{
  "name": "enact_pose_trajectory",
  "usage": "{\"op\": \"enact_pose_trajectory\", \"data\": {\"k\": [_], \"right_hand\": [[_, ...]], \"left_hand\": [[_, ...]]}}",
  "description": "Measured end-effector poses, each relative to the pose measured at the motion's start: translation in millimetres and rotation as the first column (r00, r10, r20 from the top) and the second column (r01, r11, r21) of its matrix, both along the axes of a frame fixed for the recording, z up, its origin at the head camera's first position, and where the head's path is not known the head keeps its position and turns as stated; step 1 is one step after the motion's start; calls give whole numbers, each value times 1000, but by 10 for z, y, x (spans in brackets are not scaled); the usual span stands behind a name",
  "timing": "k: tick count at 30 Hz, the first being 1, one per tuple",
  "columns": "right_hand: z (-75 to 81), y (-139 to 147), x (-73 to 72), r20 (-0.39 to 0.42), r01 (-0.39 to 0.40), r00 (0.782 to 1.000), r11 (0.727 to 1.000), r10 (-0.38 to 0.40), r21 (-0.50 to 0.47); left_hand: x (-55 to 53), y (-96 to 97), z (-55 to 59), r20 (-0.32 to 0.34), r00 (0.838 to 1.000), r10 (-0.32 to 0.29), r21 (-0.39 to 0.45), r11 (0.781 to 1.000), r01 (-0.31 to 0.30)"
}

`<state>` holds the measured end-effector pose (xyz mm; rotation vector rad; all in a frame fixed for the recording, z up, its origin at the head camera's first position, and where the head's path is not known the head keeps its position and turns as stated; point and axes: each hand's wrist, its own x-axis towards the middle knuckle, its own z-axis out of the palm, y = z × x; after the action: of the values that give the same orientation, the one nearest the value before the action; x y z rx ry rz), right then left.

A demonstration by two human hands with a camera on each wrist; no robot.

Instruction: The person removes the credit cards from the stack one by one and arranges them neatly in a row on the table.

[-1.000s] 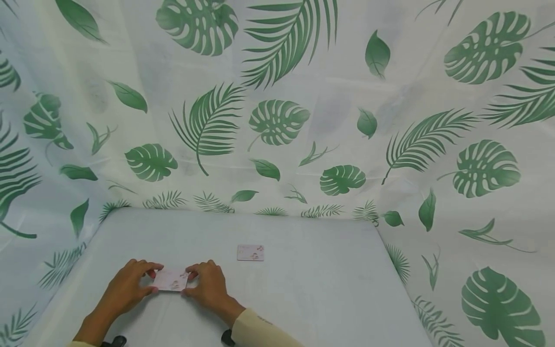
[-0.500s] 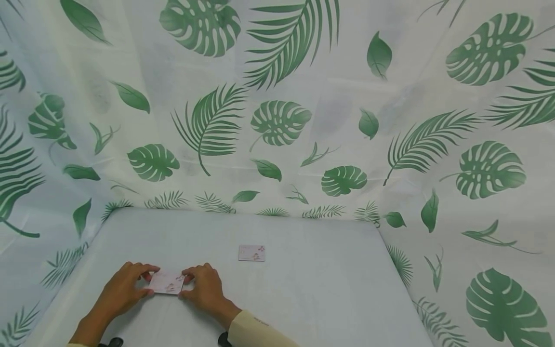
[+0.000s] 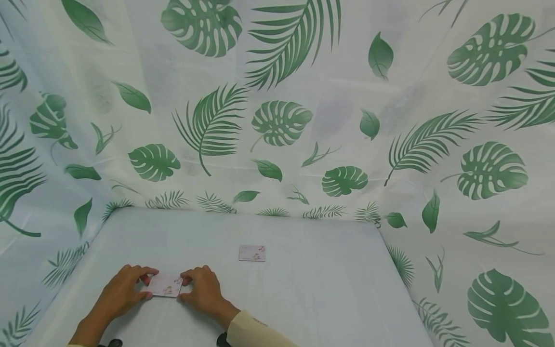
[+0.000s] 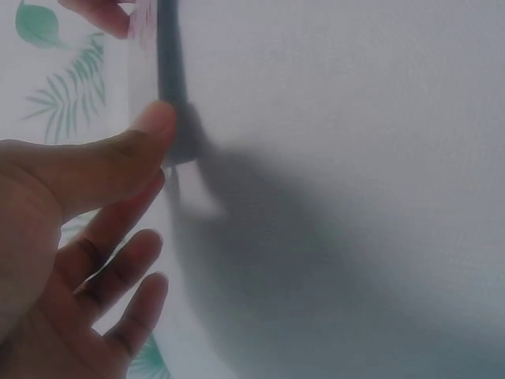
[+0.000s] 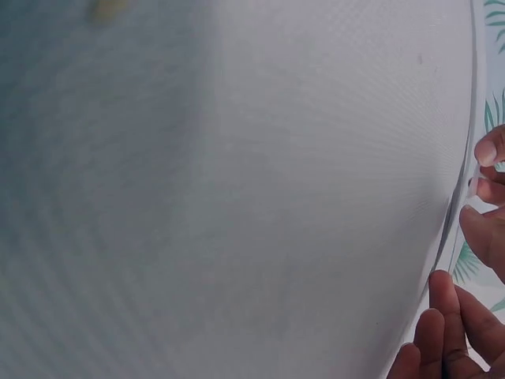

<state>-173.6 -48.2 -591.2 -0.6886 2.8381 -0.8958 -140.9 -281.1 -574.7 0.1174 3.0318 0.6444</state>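
A pale pink card with a red floral print is held low over the white table, near the left front in the head view. My left hand pinches its left end between thumb and fingers. At the opposite end, my right hand grips the card the same way. In the left wrist view the card is seen nearly edge-on, its dark side close to the tabletop. Whether it touches the surface I cannot tell. Another card of like print lies flat, farther back and to the right of both hands.
The white-covered table extends to the right and back. White sheeting with green leaves rises behind it and along both sides. A dark strap shows by my right wrist.
Both hands have shifted a little left and toward me, carrying the pinched card along. The other card stays in its place; the head view has turned very slightly.
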Motion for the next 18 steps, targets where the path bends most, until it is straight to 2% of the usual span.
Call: {"op": "enact_pose_trajectory", "data": {"k": [7,13,18], "right_hand": [[14,-8,3,10,1,1000,1000,-1,11],[6,-10,5,5,7,1000,1000,-7,24],[7,26,0,-3,16,1000,1000,-16,6]], "left_hand": [[15,24,-39,13,1000,11,-7,1000,-10],[6,34,-29,34,999,11,-6,1000,-11],[11,15,-16,25,1000,3,-4,1000,-3]]}}
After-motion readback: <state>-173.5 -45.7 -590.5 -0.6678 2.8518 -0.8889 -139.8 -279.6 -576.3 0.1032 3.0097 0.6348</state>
